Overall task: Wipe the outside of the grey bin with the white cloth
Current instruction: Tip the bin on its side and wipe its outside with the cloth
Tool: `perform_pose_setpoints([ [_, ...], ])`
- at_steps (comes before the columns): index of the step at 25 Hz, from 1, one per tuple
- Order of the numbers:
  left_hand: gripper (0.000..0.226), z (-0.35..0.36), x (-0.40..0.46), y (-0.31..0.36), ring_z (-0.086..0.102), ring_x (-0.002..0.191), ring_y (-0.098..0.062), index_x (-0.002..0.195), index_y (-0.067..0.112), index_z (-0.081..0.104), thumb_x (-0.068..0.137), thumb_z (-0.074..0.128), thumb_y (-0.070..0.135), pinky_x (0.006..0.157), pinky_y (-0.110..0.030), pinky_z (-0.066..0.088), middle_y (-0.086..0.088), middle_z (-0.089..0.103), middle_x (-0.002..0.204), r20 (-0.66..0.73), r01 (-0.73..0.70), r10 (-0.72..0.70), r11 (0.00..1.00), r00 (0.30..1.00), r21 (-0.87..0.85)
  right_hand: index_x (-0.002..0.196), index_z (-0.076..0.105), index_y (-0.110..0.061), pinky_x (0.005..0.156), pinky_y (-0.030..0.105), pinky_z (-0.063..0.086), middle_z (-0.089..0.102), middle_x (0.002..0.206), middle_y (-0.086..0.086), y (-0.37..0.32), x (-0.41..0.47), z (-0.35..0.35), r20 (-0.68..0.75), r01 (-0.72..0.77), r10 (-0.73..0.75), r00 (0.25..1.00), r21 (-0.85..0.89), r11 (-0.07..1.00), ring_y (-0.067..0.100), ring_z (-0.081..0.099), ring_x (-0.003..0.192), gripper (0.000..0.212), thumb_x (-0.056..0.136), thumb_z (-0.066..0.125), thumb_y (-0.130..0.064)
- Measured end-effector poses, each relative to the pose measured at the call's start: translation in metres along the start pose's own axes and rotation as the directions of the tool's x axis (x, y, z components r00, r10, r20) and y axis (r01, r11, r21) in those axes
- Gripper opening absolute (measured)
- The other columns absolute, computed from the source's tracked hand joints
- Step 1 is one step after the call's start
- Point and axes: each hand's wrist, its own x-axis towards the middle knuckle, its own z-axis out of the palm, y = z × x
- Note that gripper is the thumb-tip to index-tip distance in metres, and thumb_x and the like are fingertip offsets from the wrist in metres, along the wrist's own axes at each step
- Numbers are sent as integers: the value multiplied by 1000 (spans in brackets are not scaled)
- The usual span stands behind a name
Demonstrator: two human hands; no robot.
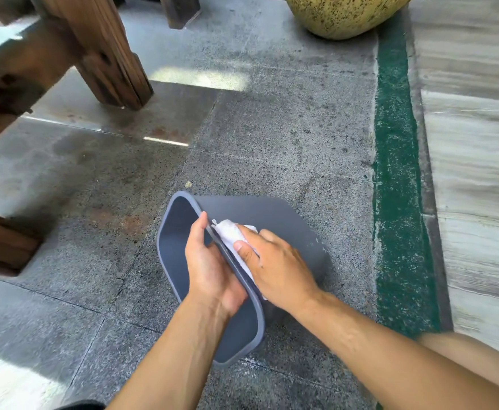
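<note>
The grey bin [275,214] lies tipped on its side on the stone floor, its open mouth facing left. My left hand [210,267] grips the bin's upper rim, thumb outside and fingers inside the mouth. My right hand [278,267] presses the crumpled white cloth [230,232] against the bin's outer wall just behind the rim. Most of the cloth is hidden under my right palm.
Dark wooden furniture legs [106,54] stand at the upper left, another wooden piece [3,244] at the left edge. A large speckled yellow pot [343,16] sits at the top. A green strip [396,173] and pale planks [473,143] run along the right.
</note>
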Motion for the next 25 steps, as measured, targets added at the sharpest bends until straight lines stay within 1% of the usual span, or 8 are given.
perform_pose_setpoints([
  [4, 69, 6, -4, 1, 60, 120, -40, 114, 3, 73, 92, 47, 64, 118, -54, 37, -25, 64, 127, 6, 21, -21, 999, 1000, 42, 148, 34, -46, 90, 45, 52, 59, 118, 0, 17, 5, 3, -9, -41, 40, 999, -30, 999, 33, 61, 109, 45, 103, 33, -54],
  [10, 68, 15, -9, 1, 69, 118, -39, 129, 5, 70, 93, 49, 59, 107, -51, 49, -23, 71, 127, -49, 17, -14, 997, 999, 75, 147, 42, -40, 87, 42, 49, 59, 115, 3, 41, 12, 1, -37, -128, 125, 991, -88, 988, 32, 59, 108, 45, 104, 34, -52],
  [12, 56, 15, -10, 2, 71, 113, -38, 122, 5, 73, 95, 51, 49, 107, -50, 49, -22, 74, 122, -78, 28, -20, 994, 997, 110, 147, 43, -40, 86, 41, 47, 59, 116, 3, 48, 13, 3, -36, -150, 147, 989, -107, 983, 32, 59, 109, 45, 104, 34, -52],
  [15, 41, 15, -8, 2, 69, 117, -38, 120, 1, 74, 94, 53, 26, 108, -52, 48, -22, 74, 121, -178, 91, -55, 976, 983, 199, 148, 43, -38, 87, 40, 47, 59, 120, 4, 60, 17, 4, -63, -176, 169, 984, -134, 975, 32, 59, 111, 47, 105, 33, -52],
  [17, 35, 15, -7, 0, 72, 112, -37, 118, 2, 74, 96, 53, 18, 101, -51, 53, -20, 77, 116, -254, 118, -58, 966, 965, 230, 148, 44, -37, 87, 40, 47, 59, 121, 5, 68, 19, 5, -76, -199, 190, 979, -147, 969, 33, 59, 111, 47, 105, 33, -51],
  [20, 30, 14, -7, -3, 75, 102, -35, 116, 3, 73, 100, 49, 13, 90, -49, 58, -19, 78, 111, -324, 114, -31, 964, 946, 239, 148, 44, -37, 83, 40, 47, 59, 120, 5, 88, 23, 5, -79, -241, 232, 970, -146, 959, 32, 60, 109, 47, 105, 32, -50],
  [23, 31, 11, -4, -3, 73, 108, -37, 122, 2, 70, 100, 50, 12, 96, -54, 55, -18, 78, 114, -353, 95, -10, 970, 936, 225, 147, 45, -38, 84, 42, 49, 60, 116, 8, 116, 31, 5, -79, -283, 275, 958, -118, 952, 34, 60, 106, 47, 105, 31, -51],
  [25, 32, 11, -3, -1, 73, 108, -38, 124, 4, 69, 100, 51, 13, 94, -53, 56, -18, 78, 114, -351, 97, -15, 972, 936, 216, 147, 45, -38, 85, 44, 49, 61, 115, 9, 135, 36, 5, -91, -305, 296, 951, -116, 945, 36, 60, 104, 47, 105, 31, -52],
])
